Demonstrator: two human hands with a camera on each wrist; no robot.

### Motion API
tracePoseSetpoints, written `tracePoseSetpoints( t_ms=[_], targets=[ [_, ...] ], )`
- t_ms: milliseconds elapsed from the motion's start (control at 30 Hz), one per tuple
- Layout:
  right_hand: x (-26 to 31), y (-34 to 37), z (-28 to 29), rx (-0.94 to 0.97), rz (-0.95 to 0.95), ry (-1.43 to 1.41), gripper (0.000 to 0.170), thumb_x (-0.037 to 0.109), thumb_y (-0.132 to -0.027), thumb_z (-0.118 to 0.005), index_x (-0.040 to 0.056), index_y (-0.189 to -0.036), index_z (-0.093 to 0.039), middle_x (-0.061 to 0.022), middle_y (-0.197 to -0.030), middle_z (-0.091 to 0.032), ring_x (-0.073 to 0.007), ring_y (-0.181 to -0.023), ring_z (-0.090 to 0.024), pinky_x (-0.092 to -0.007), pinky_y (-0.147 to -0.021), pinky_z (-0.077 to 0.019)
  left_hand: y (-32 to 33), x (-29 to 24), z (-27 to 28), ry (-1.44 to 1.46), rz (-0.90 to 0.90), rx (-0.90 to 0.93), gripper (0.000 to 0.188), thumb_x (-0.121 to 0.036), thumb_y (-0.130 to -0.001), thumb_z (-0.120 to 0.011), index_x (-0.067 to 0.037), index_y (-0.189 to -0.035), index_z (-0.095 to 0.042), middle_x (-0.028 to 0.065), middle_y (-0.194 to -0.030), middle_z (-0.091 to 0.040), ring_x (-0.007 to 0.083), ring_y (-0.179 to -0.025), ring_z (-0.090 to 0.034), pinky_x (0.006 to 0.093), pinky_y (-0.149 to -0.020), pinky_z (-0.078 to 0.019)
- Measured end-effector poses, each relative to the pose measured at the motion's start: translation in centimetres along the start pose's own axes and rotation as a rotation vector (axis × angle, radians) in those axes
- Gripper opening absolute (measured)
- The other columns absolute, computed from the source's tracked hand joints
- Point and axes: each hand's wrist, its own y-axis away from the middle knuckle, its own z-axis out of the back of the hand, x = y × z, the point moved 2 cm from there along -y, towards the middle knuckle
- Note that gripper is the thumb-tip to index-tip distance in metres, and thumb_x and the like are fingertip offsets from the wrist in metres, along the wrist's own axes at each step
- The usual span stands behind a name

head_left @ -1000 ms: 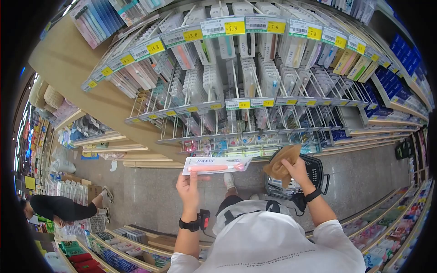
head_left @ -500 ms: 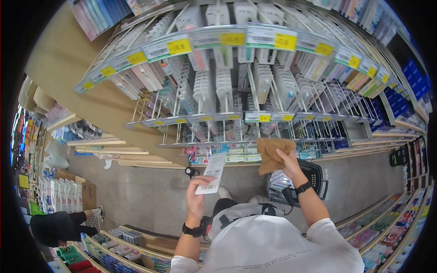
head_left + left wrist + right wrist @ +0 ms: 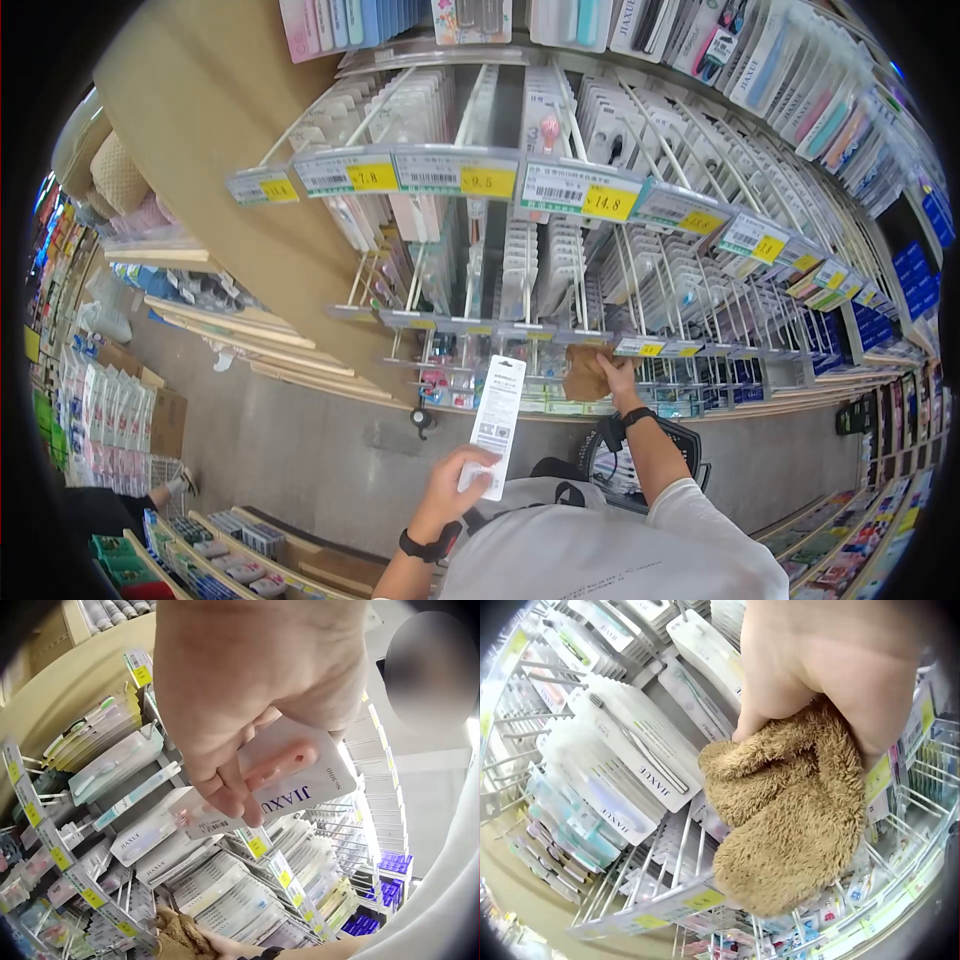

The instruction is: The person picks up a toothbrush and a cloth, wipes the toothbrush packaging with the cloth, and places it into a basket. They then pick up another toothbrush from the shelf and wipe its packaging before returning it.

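Observation:
My left hand (image 3: 450,492) grips the lower end of a JIAXUE blister pack (image 3: 499,418), its printed back facing up in the head view. Through the left wrist view, the front of that pack (image 3: 319,761) shows a brush with a pink handle (image 3: 283,765), partly covered by my fingers. Bunched in my right hand (image 3: 622,378) is a brown fluffy cloth (image 3: 791,844), held close in front of the lower hooks. Behind the cloth hang white JIAXUE packs (image 3: 645,742), one showing a dark-bristled brush.
Price-tagged hook racks (image 3: 430,175) fill the display ahead, and a tan panel (image 3: 190,180) borders them on the left. A black shopping basket (image 3: 692,452) with packs inside is by my right forearm. Another person's leg (image 3: 165,492) shows at the lower left.
The blister pack has turned from its pink front to its printed back and now points upward. My right hand with the cloth has moved toward the racks. The view has shifted left.

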Motion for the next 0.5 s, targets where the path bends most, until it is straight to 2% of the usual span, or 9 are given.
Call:
tracePoseSetpoints(
  t_ms=[233, 300, 333, 400, 433, 467, 500],
  targets=[
    [-0.2, 0.2, 0.6, -0.069, -0.011, 0.216, 0.077, 0.035, -0.076, -0.076, -0.0037, -0.131, -0.039, -0.0145, -0.126, -0.052, -0.0224, -0.115, -0.051, -0.0316, -0.097, -0.0385, -1.4, 0.3, 1.3, -0.024, -0.027, 0.120, 0.019, 0.006, -0.075, -0.059, -0.002, -0.092, -0.058, 0.0117, -0.097, -0.064, 0.0231, -0.093, -0.062, 0.0313, -0.084, -0.0460],
    [-0.6, 0.3, 0.8, -0.132, 0.088, 0.259, 0.079, 0.051, -0.075, -0.071, -0.0020, -0.128, -0.047, -0.0201, -0.119, -0.058, -0.0295, -0.110, -0.056, -0.0334, -0.093, -0.0405, -1.9, 0.1, 1.2, -0.027, -0.053, 0.167, 0.020, 0.006, -0.075, -0.059, -0.001, -0.092, -0.058, 0.0117, -0.098, -0.064, 0.0232, -0.094, -0.061, 0.0316, -0.085, -0.0458],
    [-0.8, 0.2, 1.2, -0.140, 0.085, 0.259, 0.079, 0.051, -0.075, -0.071, -0.0020, -0.128, -0.047, -0.0201, -0.119, -0.058, -0.0295, -0.110, -0.056, -0.0334, -0.093, -0.0405, -2.3, 0.1, 1.2, -0.023, -0.052, 0.175, 0.020, 0.006, -0.075, -0.059, -0.001, -0.092, -0.058, 0.0117, -0.098, -0.064, 0.0232, -0.094, -0.061, 0.0316, -0.085, -0.0458],
    [-1.0, 0.5, 2.0, -0.143, -0.079, 0.254, 0.074, 0.053, -0.078, -0.067, -0.0005, -0.127, -0.051, -0.0206, -0.119, -0.058, -0.0301, -0.110, -0.057, -0.0334, -0.093, -0.0407, -2.6, -0.3, 0.9, -0.043, -0.074, 0.217, 0.019, 0.006, -0.075, -0.059, -0.001, -0.092, -0.059, 0.0118, -0.098, -0.064, 0.0235, -0.094, -0.062, 0.0319, -0.085, -0.0459],
    [-2.0, 0.0, 2.4, -0.142, -0.103, 0.207, 0.069, 0.053, -0.082, -0.062, -0.0013, -0.124, -0.053, -0.0211, -0.119, -0.058, -0.0302, -0.109, -0.056, -0.0337, -0.092, -0.0409, -2.6, -0.4, 0.7, -0.040, -0.066, 0.224, 0.019, 0.006, -0.075, -0.059, -0.001, -0.092, -0.059, 0.0118, -0.098, -0.064, 0.0235, -0.094, -0.062, 0.0319, -0.085, -0.0459],
    [-2.1, -0.1, 3.0, -0.149, -0.109, 0.204, 0.069, 0.053, -0.082, -0.062, -0.0013, -0.124, -0.053, -0.0211, -0.119, -0.058, -0.0302, -0.109, -0.056, -0.0337, -0.092, -0.0409, -2.7, -0.5, 0.6, -0.032, -0.064, 0.239, 0.019, 0.005, -0.074, -0.059, -0.001, -0.092, -0.059, 0.0118, -0.098, -0.064, 0.0236, -0.094, -0.062, 0.0319, -0.085, -0.0460],
    [-2.3, -0.4, 3.5, -0.106, -0.144, 0.100, 0.067, 0.052, -0.083, -0.061, -0.0030, -0.121, -0.054, -0.0159, -0.111, -0.059, -0.0248, -0.103, -0.056, -0.0325, -0.090, -0.0410, -3.0, -0.4, 0.5, -0.025, -0.065, 0.255, 0.019, 0.005, -0.074, -0.060, -0.002, -0.093, -0.059, 0.0119, -0.098, -0.064, 0.0238, -0.094, -0.062, 0.0320, -0.084, -0.0461]
  ],
)
